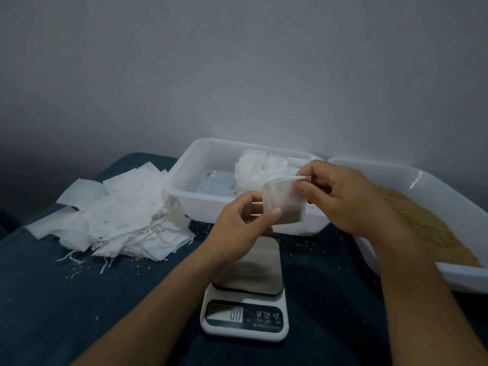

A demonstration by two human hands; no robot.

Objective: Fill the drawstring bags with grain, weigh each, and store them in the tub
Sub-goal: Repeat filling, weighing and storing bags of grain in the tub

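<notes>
My hands hang over the kitchen scale point(245, 291), whose steel platter lies bare beneath them. To my left, the heap of empty drawstring bags point(118, 210) covers that side of the tabletop point(79, 299), with open dark cloth nearer me. Ahead, the white tub point(184, 180) has bare floor in its left half; filled bags point(261, 167) stand crowding its right. The grain tray point(422, 180) walls off my right, just beside the scale.

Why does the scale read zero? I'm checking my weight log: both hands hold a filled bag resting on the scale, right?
Not quite. In the head view both hands, left and right, hold the bag in the air above the scale, not resting on it, so its display shows 0.0.
</notes>
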